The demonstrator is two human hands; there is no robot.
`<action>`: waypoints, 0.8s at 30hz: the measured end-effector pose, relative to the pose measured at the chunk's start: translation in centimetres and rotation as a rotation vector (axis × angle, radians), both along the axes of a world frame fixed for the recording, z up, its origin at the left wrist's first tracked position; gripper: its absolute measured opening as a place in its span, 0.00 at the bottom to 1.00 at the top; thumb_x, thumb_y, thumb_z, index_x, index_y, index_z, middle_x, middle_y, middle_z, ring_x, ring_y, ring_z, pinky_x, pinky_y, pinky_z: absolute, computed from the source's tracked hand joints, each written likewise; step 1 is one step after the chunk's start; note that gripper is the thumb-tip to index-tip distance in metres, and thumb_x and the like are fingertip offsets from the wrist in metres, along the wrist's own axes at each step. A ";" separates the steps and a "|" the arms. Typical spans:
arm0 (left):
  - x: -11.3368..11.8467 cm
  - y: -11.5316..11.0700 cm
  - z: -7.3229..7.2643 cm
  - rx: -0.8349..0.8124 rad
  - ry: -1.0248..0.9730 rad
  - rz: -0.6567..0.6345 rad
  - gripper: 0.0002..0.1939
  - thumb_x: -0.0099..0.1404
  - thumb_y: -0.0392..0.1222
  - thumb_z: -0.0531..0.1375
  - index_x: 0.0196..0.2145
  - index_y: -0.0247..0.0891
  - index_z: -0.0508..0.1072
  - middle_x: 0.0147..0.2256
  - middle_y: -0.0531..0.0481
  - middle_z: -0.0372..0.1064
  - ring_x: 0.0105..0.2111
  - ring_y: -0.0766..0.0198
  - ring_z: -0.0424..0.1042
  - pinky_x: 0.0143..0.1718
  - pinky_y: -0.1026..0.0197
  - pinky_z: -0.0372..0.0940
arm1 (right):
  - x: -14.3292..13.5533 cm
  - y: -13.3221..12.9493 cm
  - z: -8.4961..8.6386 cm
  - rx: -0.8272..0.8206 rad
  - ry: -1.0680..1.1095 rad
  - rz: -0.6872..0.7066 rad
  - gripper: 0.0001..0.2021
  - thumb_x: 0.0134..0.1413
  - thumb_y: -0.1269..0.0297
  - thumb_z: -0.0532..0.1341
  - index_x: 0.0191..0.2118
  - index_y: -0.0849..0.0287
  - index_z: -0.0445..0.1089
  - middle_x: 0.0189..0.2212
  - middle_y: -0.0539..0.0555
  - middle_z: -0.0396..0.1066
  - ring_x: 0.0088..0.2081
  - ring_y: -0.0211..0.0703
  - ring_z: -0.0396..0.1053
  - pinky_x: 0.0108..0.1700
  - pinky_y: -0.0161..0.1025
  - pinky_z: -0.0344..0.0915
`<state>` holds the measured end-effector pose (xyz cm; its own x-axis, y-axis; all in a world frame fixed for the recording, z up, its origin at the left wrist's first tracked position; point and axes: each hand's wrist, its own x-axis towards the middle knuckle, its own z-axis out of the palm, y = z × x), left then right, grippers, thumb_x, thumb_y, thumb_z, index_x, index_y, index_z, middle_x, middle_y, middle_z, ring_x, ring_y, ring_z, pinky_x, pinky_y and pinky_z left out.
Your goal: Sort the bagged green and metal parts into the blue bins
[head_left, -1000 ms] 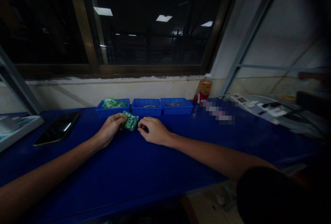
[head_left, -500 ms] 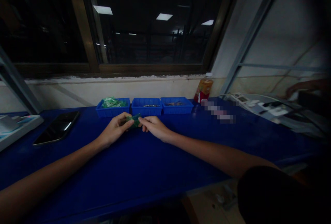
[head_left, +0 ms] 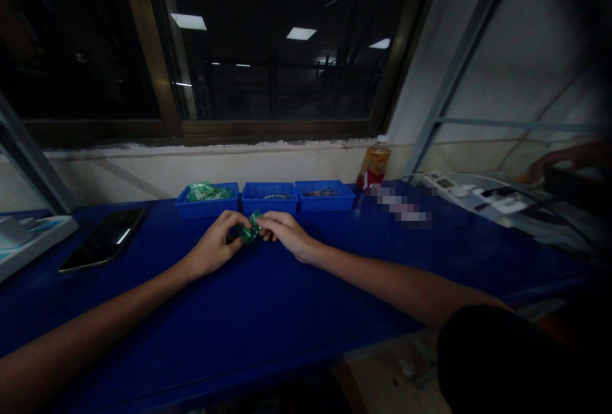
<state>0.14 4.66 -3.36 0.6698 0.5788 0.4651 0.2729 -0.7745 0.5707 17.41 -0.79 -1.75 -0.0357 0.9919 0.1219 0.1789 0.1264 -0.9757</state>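
**Left hand [head_left: 215, 249] and right hand [head_left: 289, 235] are gripping a green packet [head_left: 248, 233]**

Over the blue worktop [head_left: 268, 318], left of and below the frame's centre, the packet is spanning both grips: the left hand is pinching its left side, the right hand its upper right part. The shiny film is creasing, so it is probably handling as light, soft and slightly slippery; opposite edges are likely offering the surest hold. Its contents are not showing clearly. Beyond, the left bin [head_left: 208, 211] is holding green wrappers [head_left: 206, 191], beside the middle bin [head_left: 269, 207] and right bin [head_left: 326, 203].
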 end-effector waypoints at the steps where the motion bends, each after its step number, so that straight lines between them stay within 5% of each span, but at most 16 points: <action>1: 0.0 0.1 -0.1 -0.003 -0.009 0.011 0.13 0.56 0.30 0.53 0.39 0.39 0.65 0.42 0.47 0.59 0.44 0.60 0.61 0.37 0.58 0.64 | -0.1 0.0 -0.1 0.002 0.016 0.001 0.04 0.50 0.68 0.56 0.28 0.62 0.65 0.21 0.47 0.63 0.23 0.31 0.61 0.28 0.31 0.57; 7: 0.0 0.6 -0.8 -0.101 -0.055 0.058 0.13 0.56 0.30 0.51 0.39 0.39 0.65 0.42 0.47 0.57 0.45 0.60 0.60 0.38 0.58 0.64 | 0.2 1.1 -1.9 0.129 0.024 -0.024 0.06 0.44 0.76 0.55 0.30 0.60 0.62 0.22 0.46 0.63 0.24 0.32 0.62 0.28 0.31 0.59; 14: 0.2 0.6 -0.2 -0.130 -0.051 0.151 0.14 0.61 0.48 0.51 0.34 0.37 0.69 0.38 0.47 0.63 0.43 0.58 0.62 0.47 0.52 0.58 | 0.3 0.4 -1.8 0.446 -0.322 -0.110 0.05 0.49 0.72 0.54 0.34 0.59 0.64 0.24 0.48 0.63 0.26 0.33 0.62 0.28 0.32 0.60; 20: 0.2 0.1 0.7 -0.429 -0.013 0.228 0.29 0.63 0.59 0.40 0.29 0.35 0.70 0.29 0.48 0.67 0.31 0.61 0.64 0.34 0.58 0.59 | 0.6 -0.5 -1.2 0.713 -0.582 -0.041 0.09 0.52 0.73 0.51 0.36 0.58 0.67 0.31 0.52 0.65 0.33 0.36 0.64 0.36 0.36 0.62; 24: 0.3 0.2 0.8 -0.472 -0.043 0.182 0.22 0.61 0.56 0.46 0.26 0.35 0.67 0.23 0.52 0.63 0.25 0.65 0.61 0.29 0.62 0.56 | 0.7 -0.3 -1.5 0.744 -0.643 0.007 0.12 0.50 0.75 0.52 0.37 0.57 0.68 0.34 0.52 0.63 0.37 0.37 0.63 0.42 0.37 0.62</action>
